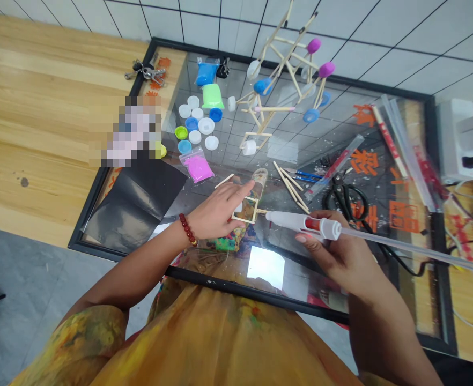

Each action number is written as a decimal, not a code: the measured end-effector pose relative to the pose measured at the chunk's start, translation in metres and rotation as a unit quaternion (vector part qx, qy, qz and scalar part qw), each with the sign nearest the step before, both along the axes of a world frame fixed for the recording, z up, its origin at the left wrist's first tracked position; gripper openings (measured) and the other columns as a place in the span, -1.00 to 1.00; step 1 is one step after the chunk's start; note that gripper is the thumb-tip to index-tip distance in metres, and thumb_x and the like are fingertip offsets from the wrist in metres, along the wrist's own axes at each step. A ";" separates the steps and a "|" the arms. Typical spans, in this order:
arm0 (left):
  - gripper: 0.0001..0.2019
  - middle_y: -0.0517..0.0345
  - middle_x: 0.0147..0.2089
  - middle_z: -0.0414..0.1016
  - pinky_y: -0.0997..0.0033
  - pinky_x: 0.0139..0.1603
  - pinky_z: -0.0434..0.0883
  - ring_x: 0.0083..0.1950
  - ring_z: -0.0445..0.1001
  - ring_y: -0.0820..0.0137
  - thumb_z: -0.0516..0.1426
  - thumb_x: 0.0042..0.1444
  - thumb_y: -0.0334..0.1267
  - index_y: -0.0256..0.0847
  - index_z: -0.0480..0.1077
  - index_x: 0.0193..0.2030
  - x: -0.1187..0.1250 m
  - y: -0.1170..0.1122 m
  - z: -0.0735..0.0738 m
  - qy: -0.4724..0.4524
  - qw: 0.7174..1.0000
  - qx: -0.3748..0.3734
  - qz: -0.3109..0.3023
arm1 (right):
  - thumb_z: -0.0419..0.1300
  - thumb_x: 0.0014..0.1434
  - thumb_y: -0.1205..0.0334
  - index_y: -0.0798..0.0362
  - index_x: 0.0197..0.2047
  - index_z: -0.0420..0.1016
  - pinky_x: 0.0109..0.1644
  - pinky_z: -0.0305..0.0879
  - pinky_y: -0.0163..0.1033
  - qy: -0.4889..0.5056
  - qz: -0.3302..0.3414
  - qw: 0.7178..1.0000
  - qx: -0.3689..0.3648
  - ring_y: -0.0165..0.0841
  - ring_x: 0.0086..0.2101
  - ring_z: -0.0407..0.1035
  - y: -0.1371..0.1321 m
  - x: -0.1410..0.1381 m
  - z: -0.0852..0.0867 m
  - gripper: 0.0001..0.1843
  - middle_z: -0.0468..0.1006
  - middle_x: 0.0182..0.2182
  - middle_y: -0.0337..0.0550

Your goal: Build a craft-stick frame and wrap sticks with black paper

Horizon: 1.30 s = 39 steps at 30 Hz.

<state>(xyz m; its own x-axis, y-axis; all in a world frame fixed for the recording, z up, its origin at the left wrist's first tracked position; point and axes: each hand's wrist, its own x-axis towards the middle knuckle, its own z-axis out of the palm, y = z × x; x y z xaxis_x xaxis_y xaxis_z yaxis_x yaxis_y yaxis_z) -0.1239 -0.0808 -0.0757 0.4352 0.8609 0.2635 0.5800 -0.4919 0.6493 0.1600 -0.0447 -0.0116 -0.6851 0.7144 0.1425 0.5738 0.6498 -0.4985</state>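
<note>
Head view: the right hand [335, 249] curls firmly around a white hot-glue gun [301, 224], its nozzle just beside a square craft-stick frame [244, 210]. The spread left hand [214, 214] lies over that frame, its grip unclear. Farther across the black-framed glass table [236, 292] lie loose bottle caps [206, 125], a stick model [285, 69] and orange characters [364, 162] too stylised to read.

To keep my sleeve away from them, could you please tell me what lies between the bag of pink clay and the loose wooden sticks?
In the head view, a short wooden stick, then the left hand's forefinger reaching toward a speckled cylinder.
</note>
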 end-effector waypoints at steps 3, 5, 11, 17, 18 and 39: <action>-0.01 -0.23 0.28 0.34 -0.28 0.33 0.21 0.30 0.31 -0.05 0.23 0.18 -0.20 -0.13 -0.39 0.52 0.000 0.000 0.000 0.001 1.000 0.004 0.000 | 0.12 0.32 0.12 0.03 -0.26 0.41 -0.33 0.44 -0.22 0.008 -0.006 1.000 0.014 -0.29 -0.34 0.48 0.002 -0.001 -0.001 -0.82 0.47 -0.23 -0.09; -0.02 -0.25 0.27 0.34 -0.27 0.34 0.21 0.30 0.31 -0.05 0.23 0.18 -0.19 -0.16 -0.37 0.52 0.000 0.000 0.001 0.002 1.000 0.006 0.001 | 0.12 0.32 0.10 0.02 -0.29 0.41 -0.33 0.44 -0.21 0.012 -0.008 1.000 0.020 -0.28 -0.34 0.49 0.004 -0.002 -0.002 -0.80 0.47 -0.24 -0.08; -0.02 -0.26 0.27 0.34 -0.29 0.33 0.21 0.29 0.32 -0.06 0.23 0.18 -0.19 -0.16 -0.37 0.52 0.000 0.000 0.002 0.007 1.000 0.000 0.002 | 0.14 0.29 0.08 -0.01 -0.26 0.42 -0.36 0.44 -0.19 0.019 -0.025 0.999 -0.012 -0.27 -0.37 0.48 0.004 -0.004 -0.003 -0.82 0.50 -0.24 -0.09; -0.01 -0.24 0.28 0.34 -0.30 0.33 0.21 0.30 0.31 -0.04 0.24 0.17 -0.20 -0.13 -0.39 0.52 0.000 0.000 0.001 -0.001 1.000 0.001 0.002 | 0.16 0.27 0.11 -0.01 -0.26 0.43 -0.36 0.43 -0.18 0.032 -0.032 0.998 -0.034 -0.26 -0.36 0.46 0.002 0.003 -0.003 -0.86 0.49 -0.22 -0.09; -0.01 -0.23 0.28 0.34 -0.31 0.33 0.21 0.29 0.32 -0.04 0.24 0.18 -0.20 -0.11 -0.39 0.52 0.000 0.000 0.001 -0.004 1.000 0.001 0.001 | 0.16 0.27 0.11 -0.02 -0.26 0.42 -0.33 0.44 -0.17 0.033 -0.033 0.998 -0.033 -0.25 -0.33 0.46 0.002 0.004 -0.003 -0.86 0.49 -0.21 -0.08; -0.03 -0.24 0.28 0.34 -0.28 0.33 0.21 0.28 0.32 -0.03 0.23 0.17 -0.19 -0.14 -0.35 0.53 -0.001 0.000 0.002 -0.005 1.000 -0.004 0.002 | 0.15 0.29 0.11 0.00 -0.30 0.41 -0.34 0.40 -0.22 0.040 -0.029 0.998 -0.028 -0.30 -0.33 0.45 0.002 0.009 -0.004 -0.83 0.47 -0.24 -0.12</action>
<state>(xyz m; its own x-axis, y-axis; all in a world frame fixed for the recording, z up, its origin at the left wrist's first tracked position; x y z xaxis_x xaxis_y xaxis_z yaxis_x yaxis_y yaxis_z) -0.1248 -0.0807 -0.0740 0.4286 0.8648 0.2618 0.5754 -0.4846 0.6588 0.1686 -0.0425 -0.0154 -0.6296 0.7614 0.1545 0.5666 0.5860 -0.5794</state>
